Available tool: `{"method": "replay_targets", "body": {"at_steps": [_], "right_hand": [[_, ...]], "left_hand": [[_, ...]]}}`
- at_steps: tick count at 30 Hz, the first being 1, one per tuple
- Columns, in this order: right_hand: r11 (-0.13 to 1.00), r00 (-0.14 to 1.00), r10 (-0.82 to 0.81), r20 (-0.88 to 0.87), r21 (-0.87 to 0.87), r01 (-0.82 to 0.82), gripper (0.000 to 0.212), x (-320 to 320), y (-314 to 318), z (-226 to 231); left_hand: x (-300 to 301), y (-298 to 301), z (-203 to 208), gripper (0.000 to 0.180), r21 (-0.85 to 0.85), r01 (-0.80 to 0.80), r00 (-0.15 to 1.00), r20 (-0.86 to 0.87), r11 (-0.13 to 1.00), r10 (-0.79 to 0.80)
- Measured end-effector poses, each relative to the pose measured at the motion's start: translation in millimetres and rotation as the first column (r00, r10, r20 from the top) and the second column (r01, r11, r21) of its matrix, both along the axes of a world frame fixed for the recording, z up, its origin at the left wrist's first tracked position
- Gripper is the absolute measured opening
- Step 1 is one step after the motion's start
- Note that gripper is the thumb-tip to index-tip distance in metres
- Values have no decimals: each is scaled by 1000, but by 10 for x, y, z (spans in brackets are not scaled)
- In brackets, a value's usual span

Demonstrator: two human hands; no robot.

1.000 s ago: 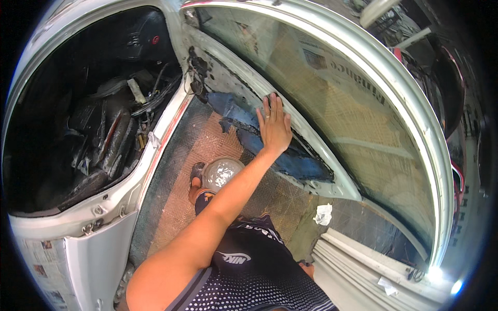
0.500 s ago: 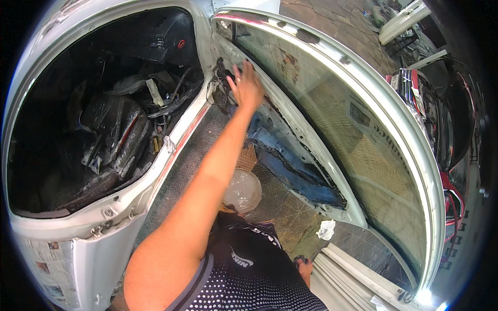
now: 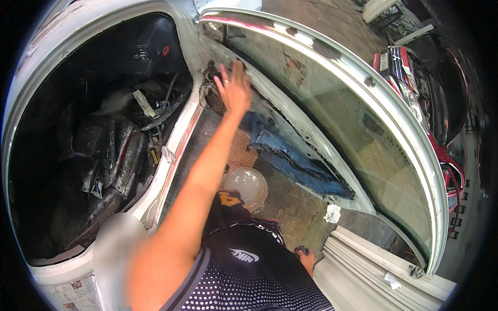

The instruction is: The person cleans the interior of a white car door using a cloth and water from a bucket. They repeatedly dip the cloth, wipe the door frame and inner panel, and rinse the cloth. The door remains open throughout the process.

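My left hand [image 3: 236,93] reaches forward with its fingers spread over the hinge end of an open car door [image 3: 270,106]. It holds nothing, and a ring shows on one finger. Whether it touches the bare inner door panel I cannot tell. Dark wires [image 3: 210,93] hang just left of it, between the door and the car body [image 3: 194,88]. A blue, scraped section [image 3: 301,160] of the panel lies nearer to me. Low by my right side, my right hand [image 3: 308,260] is closed round a small dark object [image 3: 301,251] whose kind is unclear.
A round tub of greyish liquid [image 3: 246,186] stands on the patterned floor mat [image 3: 282,205]. Crumpled white paper [image 3: 332,213] and long pale panels [image 3: 373,264] lie to the right. The stripped car interior [image 3: 104,135] is at the left; a red car part [image 3: 451,171] is far right.
The whole view has shifted slightly, with the car interior and door edge lower on the right side. My left hand stays by the door's hinge end, and my right hand keeps its dark object.
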State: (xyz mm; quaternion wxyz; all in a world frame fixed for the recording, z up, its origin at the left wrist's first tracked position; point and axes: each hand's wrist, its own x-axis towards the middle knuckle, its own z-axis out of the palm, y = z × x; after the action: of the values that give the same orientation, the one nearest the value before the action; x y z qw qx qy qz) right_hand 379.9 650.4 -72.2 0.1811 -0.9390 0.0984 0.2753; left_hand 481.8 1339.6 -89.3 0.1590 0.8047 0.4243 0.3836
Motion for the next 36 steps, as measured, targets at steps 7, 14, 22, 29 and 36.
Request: {"method": "replay_targets", "body": {"at_steps": [7, 14, 22, 29, 36], "right_hand": [[997, 995, -77, -67, 4, 78, 52, -315, -807, -132], [999, 996, 44, 72, -21, -42, 64, 286, -1232, -202], [914, 935, -353, 27, 224, 339, 62, 167, -2164, -336], [990, 984, -139, 111, -3, 140, 67, 409, -2104, -449], [997, 998, -44, -33, 57, 46, 62, 682, -1788, -301]], "left_hand": [[121, -156, 105, 50, 48, -98, 993, -63, 994, 101], [453, -3488, 185, 67, 103, 624, 781, -129, 775, -611], [383, -2772, 22, 63, 215, 381, 924, -126, 899, -361], [492, -3257, 120, 68, 290, 700, 711, -199, 652, -674], [586, -3434, 208, 57, 332, 802, 564, -151, 496, -812]]}}
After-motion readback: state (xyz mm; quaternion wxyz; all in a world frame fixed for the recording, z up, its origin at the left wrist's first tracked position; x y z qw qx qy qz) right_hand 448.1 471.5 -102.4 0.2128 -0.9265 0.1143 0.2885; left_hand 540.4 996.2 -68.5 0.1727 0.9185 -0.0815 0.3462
